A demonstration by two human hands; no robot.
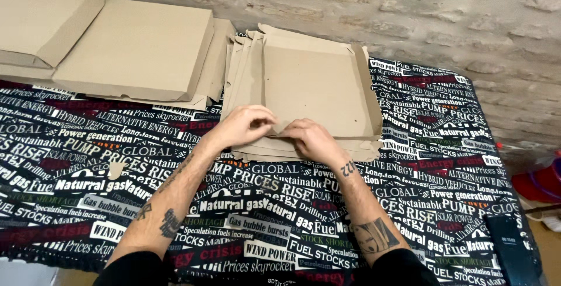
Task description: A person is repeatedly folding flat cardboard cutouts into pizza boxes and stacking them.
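I see half-folded cardboard box (318, 84) atop stack of flat blanks (242, 75), far side of counter (409, 163), near wall. My left hand (242, 123) pinches box's near flap, fingers closed on it. My right hand (312, 140) presses same flap, fingers curled, touching left. Finished boxes (134, 49) sit at far left corner. I judge cardboard light, stiff along panels, bending only at creases; best hold is flap edge near corner.
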